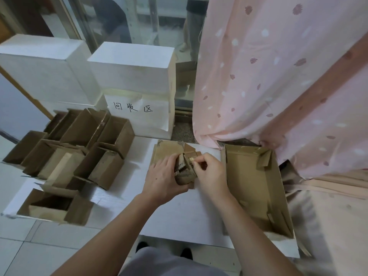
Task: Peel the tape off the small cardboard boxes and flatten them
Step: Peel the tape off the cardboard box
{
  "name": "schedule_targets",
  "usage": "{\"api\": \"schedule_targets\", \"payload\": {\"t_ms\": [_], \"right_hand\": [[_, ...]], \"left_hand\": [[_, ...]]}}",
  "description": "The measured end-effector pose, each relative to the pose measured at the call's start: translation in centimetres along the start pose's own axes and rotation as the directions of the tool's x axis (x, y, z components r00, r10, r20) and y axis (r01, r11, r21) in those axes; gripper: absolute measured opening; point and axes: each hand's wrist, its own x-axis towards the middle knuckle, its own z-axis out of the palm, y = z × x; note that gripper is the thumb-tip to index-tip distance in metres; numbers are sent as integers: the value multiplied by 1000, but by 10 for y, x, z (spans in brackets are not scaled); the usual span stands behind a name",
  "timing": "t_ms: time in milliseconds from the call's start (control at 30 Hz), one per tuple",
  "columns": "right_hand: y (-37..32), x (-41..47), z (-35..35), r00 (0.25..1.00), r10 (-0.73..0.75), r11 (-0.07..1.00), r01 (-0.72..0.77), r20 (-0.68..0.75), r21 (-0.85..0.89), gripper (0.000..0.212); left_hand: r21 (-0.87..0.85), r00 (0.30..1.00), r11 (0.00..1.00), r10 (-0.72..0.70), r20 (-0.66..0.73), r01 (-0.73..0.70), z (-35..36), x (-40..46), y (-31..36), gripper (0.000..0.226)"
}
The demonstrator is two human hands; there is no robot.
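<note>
Cardboard small box [184, 172] sat gripped in our left hand [163, 181]; our right hand [209, 174] fingers [196, 163] pinched its tape [192, 158] mid-table [179, 212].

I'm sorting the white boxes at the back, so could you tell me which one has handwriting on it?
The lower white box, under the right-hand white box, bears black handwritten characters on its front; the others are blank.

Makeshift recycling corner indoors; handwritten sign [133, 108] on white boxes [131, 76], tiled floor [29, 246], pink curtain [278, 76], glass door [155, 22]
</note>
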Motion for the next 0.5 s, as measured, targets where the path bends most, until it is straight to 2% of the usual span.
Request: {"api": "schedule_targets", "payload": {"t_ms": [167,267,467,500], "right_hand": [[8,1,-17,991,114,982,-122,67,143,8],[16,0,-22,981,145,976,-163,126,143,16],[18,-9,-25,973,229,947,-231,37,223,3],[18,-11,-26,970,243,944,-240,15,226,9]], "left_hand": [[-17,1000,1000,8,-14,-9,4,-2,7,101],[-7,998,999,51,-34,-51,4,0,12,100],[-12,993,994,103,-52,-104,10,0,21,96],[-2,992,993,115,-49,-115,10,1,22,97]]}}
